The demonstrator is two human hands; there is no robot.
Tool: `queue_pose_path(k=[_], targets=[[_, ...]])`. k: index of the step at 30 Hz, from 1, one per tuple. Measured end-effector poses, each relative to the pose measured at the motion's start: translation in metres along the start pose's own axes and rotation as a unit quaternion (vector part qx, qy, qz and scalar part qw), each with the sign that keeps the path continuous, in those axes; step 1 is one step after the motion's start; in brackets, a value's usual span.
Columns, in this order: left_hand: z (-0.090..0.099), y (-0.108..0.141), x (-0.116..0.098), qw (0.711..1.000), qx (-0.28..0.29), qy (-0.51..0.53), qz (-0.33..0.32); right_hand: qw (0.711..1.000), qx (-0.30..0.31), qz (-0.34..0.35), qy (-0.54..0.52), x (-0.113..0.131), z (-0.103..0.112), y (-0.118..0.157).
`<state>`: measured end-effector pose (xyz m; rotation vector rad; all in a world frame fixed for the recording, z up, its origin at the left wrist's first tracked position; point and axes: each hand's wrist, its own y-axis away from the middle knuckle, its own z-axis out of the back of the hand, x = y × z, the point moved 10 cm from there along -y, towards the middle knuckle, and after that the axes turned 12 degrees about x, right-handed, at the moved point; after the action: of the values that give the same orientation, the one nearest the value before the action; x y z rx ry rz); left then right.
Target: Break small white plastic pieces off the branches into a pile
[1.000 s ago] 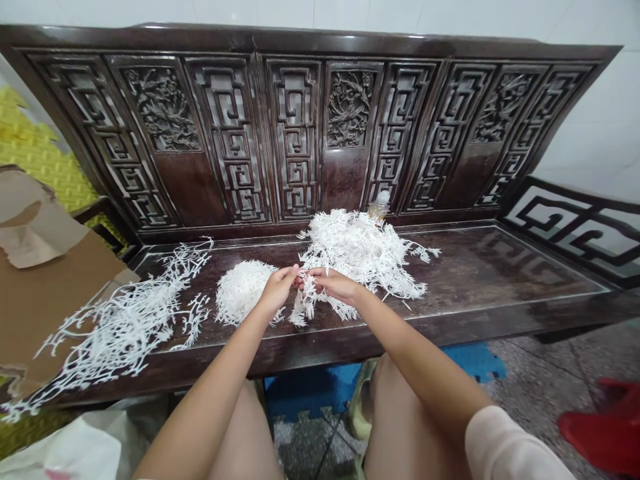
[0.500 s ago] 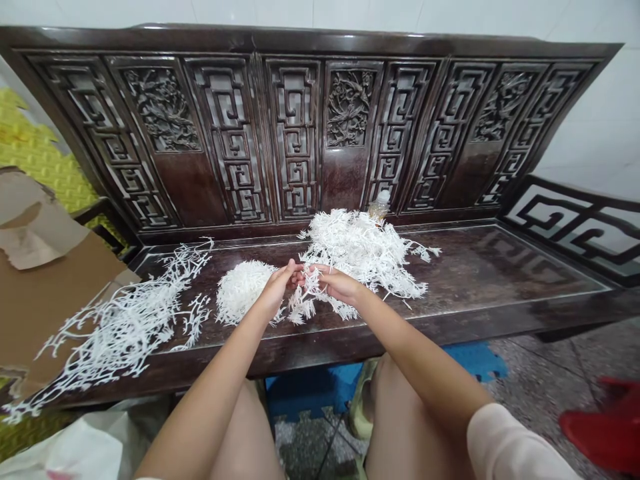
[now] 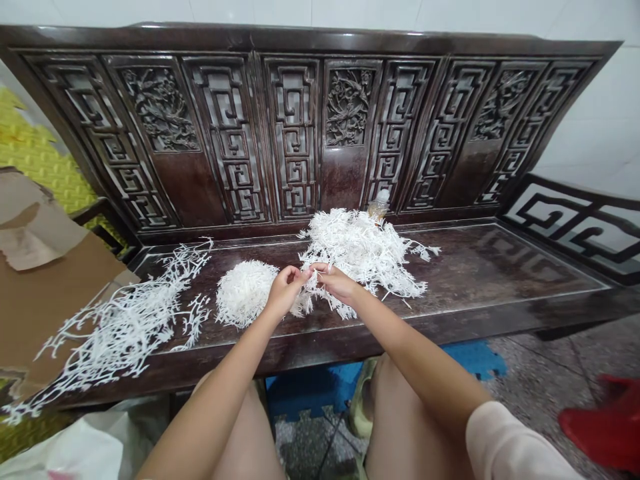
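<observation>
White artificial sprig (image 3: 309,291) sits pinched between the left hand (image 3: 285,291) and right hand (image 3: 337,283), both closed narrowly on it, just above the dark carved wooden desk (image 3: 500,267). A round white bundle (image 3: 245,293) lies just beside the left hand, a loose white heap (image 3: 357,250) behind the right, and long white sprays (image 3: 125,333) further left.
</observation>
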<state>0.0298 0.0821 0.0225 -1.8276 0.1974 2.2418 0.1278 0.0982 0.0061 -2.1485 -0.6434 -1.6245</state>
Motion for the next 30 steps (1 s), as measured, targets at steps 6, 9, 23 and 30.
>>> queue_pose_path(k=[6,9,23,30], targets=[[-0.004,-0.004,-0.003,0.994,0.054,-0.097,-0.008,0.999,-0.012,-0.013,0.043,0.002,-0.001,0.001],[-0.009,-0.004,-0.004,0.986,0.068,-0.151,-0.012,0.996,-0.015,-0.024,0.088,0.004,-0.003,0.002],[-0.028,0.002,-0.004,0.918,0.093,-0.386,0.013,0.95,0.02,-0.041,0.308,-0.005,-0.004,0.001],[-0.016,0.0,-0.003,0.915,0.044,-0.4,0.034,0.96,-0.003,-0.012,0.279,0.005,-0.004,0.002]])
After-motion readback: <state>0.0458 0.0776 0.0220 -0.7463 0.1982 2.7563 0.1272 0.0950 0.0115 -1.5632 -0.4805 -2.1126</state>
